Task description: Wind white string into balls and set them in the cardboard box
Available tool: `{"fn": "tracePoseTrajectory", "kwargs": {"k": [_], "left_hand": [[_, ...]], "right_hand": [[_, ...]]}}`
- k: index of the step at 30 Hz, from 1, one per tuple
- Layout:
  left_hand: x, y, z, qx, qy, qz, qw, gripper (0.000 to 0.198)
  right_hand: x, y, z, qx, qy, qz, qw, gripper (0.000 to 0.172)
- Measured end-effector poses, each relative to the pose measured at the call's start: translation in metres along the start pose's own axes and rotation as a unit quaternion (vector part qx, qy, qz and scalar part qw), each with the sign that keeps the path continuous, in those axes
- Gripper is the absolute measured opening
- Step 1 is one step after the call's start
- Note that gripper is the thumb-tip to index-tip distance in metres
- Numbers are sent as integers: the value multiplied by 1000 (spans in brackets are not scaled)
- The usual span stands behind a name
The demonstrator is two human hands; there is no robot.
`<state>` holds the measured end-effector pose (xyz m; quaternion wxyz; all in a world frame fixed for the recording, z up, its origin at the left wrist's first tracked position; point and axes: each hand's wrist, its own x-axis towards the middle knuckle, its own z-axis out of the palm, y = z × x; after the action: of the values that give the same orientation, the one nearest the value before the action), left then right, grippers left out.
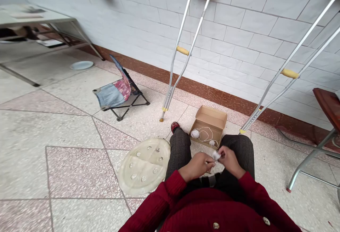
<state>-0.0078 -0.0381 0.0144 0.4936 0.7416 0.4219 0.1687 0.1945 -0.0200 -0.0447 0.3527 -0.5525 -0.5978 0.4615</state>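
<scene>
I sit with my legs out on the tiled floor. Over my lap, my left hand [198, 165] and my right hand [228, 160] are close together, both pinched on a small white piece [216, 156] between the fingertips. What the piece is I cannot make out. A thin white thread runs from it toward an open cardboard box [212, 117] just beyond my knees, which holds a ball of white thread [194, 133] and loose loops. A round pale tray [132, 179] with several small clear pieces on it lies on the floor by my left leg.
Two metal crutches [183, 51] [289, 73] lean on the white tiled wall. A small folding stool [119, 91] stands at the left, a plate [81, 65] and a table [32, 19] behind it. A chair [324, 118] is at the right.
</scene>
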Motion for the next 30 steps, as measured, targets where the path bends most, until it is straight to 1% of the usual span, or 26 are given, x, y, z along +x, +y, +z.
{"fn": "tracePoseTrajectory", "kwargs": {"k": [1, 3, 4, 5, 6, 7, 9, 10, 11, 13, 14, 15, 16, 18, 19, 20, 21, 22, 23, 24, 25, 27, 29, 30], "left_hand": [[-1, 0, -8, 20, 23, 9, 1000, 35], [0, -2, -20, 35, 56, 21, 998, 35], [2, -4, -23, 23, 63, 24, 997, 35], [4, -6, -23, -4, 62, 25, 998, 35], [7, -7, -21, -42, 55, 24, 997, 36], [9, -8, -17, -83, 47, 20, 995, 36], [12, -7, -3, -143, 30, 2, 989, 37], [13, -6, 5, -154, 19, -8, 988, 37], [12, -4, 12, -150, 5, -15, 989, 36], [9, 1, 21, -110, -26, -14, 994, 36], [7, 4, 22, -83, -39, -7, 996, 36], [5, 7, 20, -54, -42, 4, 998, 37], [4, 9, 16, -24, -36, 17, 999, 37], [3, 11, 2, 36, 1, 44, 998, 37], [3, 11, -6, 62, 22, 56, 996, 36], [4, 9, -13, 80, 41, 63, 994, 36], [6, 7, -19, 84, 55, 65, 993, 35], [8, 4, -22, 70, 60, 63, 994, 35], [10, 1, -24, 38, 58, 57, 996, 36], [13, -3, -23, -7, 51, 48, 997, 37], [15, -5, -20, -57, 43, 39, 997, 38], [19, -8, -8, -134, 32, 18, 990, 40], [21, -8, 4, -146, 26, -5, 989, 41], [20, -6, 10, -132, 18, -15, 991, 42]], "right_hand": [[-10, 3, 6, 13, -52, 9, 999, 16], [-31, -3, 13, 95, -147, 54, 983, 21], [-39, -11, 13, 149, -173, 74, 971, 24], [-46, -22, 10, 196, -177, 84, 961, 26], [-49, -35, 5, 226, -168, 82, 956, 26], [-50, -47, -1, 248, -137, 72, 956, 24], [-41, -66, -17, 264, -73, 50, 960, 23], [-33, -72, -24, 261, -35, 38, 964, 23], [-23, -73, -31, 251, 8, 26, 968, 24], [-4, -64, -39, 200, 99, 7, 975, 24], [4, -55, -40, 158, 141, -2, 977, 24], [9, -45, -38, 104, 162, -3, 981, 23], [11, -33, -34, 53, 155, -3, 987, 20], [4, -15, -20, -3, 61, -17, 998, 13], [-4, -10, -12, -6, 1, -23, 1000, 13], [-14, -8, -5, 11, -63, -14, 998, 15], [-24, -10, 0, 52, -110, 11, 993, 18], [-33, -16, 4, 102, -142, 38, 984, 21], [-40, -24, 4, 154, -153, 54, 975, 24], [-44, -34, 2, 199, -146, 58, 967, 26], [-45, -45, -2, 231, -126, 53, 963, 27], [-35, -64, -14, 262, -72, 34, 962, 27], [-16, -71, -26, 270, -6, 23, 963, 24], [-4, -69, -31, 263, 32, 17, 964, 22]]}}
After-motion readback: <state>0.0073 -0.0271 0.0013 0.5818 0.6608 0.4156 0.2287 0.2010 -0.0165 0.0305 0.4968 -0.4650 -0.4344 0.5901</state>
